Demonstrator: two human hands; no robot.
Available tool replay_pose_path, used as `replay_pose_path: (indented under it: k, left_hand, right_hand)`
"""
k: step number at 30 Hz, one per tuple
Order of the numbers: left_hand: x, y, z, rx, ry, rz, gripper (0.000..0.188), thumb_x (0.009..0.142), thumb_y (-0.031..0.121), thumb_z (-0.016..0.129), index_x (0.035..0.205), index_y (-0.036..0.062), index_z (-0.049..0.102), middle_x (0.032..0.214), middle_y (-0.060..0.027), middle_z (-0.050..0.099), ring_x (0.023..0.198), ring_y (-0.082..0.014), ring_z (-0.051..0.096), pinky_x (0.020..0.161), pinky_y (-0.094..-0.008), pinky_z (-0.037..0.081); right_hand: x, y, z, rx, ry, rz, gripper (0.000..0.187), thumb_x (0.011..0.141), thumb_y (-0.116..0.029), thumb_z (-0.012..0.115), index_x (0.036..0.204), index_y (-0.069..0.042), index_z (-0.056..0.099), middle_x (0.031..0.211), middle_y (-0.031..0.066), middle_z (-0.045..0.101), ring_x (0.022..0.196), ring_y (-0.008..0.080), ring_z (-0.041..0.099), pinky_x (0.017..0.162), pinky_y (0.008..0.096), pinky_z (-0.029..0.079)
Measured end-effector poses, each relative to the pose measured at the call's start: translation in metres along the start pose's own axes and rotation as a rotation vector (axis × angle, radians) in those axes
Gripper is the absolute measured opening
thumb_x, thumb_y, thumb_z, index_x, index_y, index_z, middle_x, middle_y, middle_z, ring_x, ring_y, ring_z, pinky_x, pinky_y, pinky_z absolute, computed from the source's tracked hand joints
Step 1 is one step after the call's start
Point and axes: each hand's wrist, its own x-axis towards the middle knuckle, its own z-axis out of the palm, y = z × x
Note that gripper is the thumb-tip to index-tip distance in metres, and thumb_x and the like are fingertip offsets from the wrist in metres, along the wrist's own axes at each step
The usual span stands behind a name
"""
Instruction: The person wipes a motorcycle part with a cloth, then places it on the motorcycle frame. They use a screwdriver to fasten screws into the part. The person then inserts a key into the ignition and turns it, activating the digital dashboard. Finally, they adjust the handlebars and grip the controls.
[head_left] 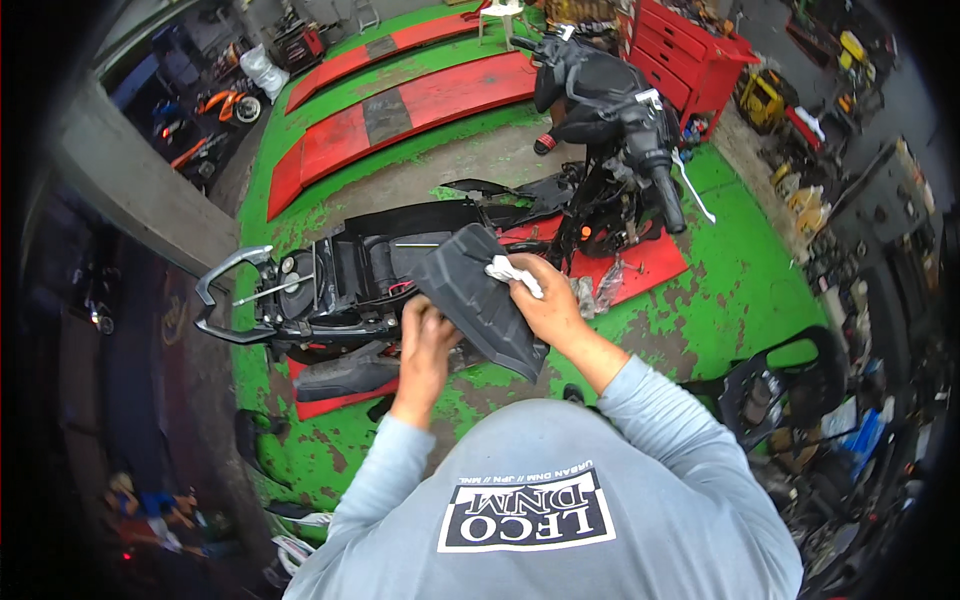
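Observation:
A dark grey moulded plastic panel (pixel 468 292) is held tilted in front of me, above the stripped scooter (pixel 375 260). At the panel's right side my right hand (pixel 548 303) is closed on a crumpled white rag (pixel 514 273), which lies against the panel's face. My left hand (pixel 425 348) is at the panel's lower left edge with its fingers curled in; they are slightly blurred, and the panel partly hides the fingertips. The scooter's frame and open seat bay show behind the panel, with a grey grab rail (pixel 207 290) at its left end.
The scooter's handlebar (pixel 660 180) stands up at the right. Red lift ramps (pixel 420 105) lie on the green floor beyond, and a red tool cabinet (pixel 685 55) stands at the far right. A loose dark body panel (pixel 345 377) rests below the scooter. Parts clutter the right wall.

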Motion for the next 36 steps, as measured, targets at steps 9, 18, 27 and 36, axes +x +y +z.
replay_pose_path:
  k: [9, 18, 27, 36]
  left_hand:
    - [-0.308, -0.172, -0.176, 0.321, 0.875, -1.029, 0.069, 0.106, 0.057, 0.043, 0.156, 0.0093, 0.039, 0.159, -0.0183, 0.046, 0.146, -0.0343, 0.045, 0.119, -0.0523, 0.034]
    - [-0.346, -0.21, -0.164, 0.184, 0.926, -1.121, 0.069, 0.106, 0.055, 0.044, 0.156, 0.0085, 0.04, 0.159, -0.0177, 0.046, 0.144, -0.0342, 0.046, 0.118, -0.0515, 0.036]
    - [-0.347, -0.217, -0.161, 0.128, 0.98, -1.067, 0.069, 0.105, 0.053, 0.045, 0.156, 0.0077, 0.04, 0.159, -0.017, 0.046, 0.142, -0.0341, 0.048, 0.117, -0.0508, 0.038]
    - [-0.359, -0.226, -0.156, 0.108, 1.006, -1.059, 0.068, 0.105, 0.052, 0.047, 0.156, 0.007, 0.041, 0.159, -0.0164, 0.046, 0.141, -0.034, 0.049, 0.116, -0.05, 0.039]
  right_hand:
    - [-0.056, 0.109, -0.04, -0.089, 0.13, 0.338, 0.046, 0.096, -0.011, 0.069, 0.138, 0.005, 0.057, 0.131, 0.0182, 0.066, 0.123, 0.0262, 0.062, 0.107, 0.0359, 0.046]
    - [-0.081, 0.106, -0.014, 0.075, -0.077, 0.51, 0.031, 0.094, -0.002, 0.065, 0.125, 0.002, 0.062, 0.116, 0.0091, 0.068, 0.106, 0.018, 0.064, 0.094, 0.0319, 0.05]
    - [-0.067, 0.118, 0.022, 0.117, -0.113, 0.41, 0.029, 0.094, -0.004, 0.065, 0.124, -0.004, 0.062, 0.118, 0.006, 0.065, 0.105, 0.0166, 0.061, 0.094, 0.0319, 0.048]
    - [-0.068, 0.103, 0.02, 0.248, -0.081, 0.517, 0.027, 0.092, -0.001, 0.063, 0.119, -0.001, 0.064, 0.111, 0.0051, 0.064, 0.1, 0.0139, 0.059, 0.092, 0.0296, 0.047]
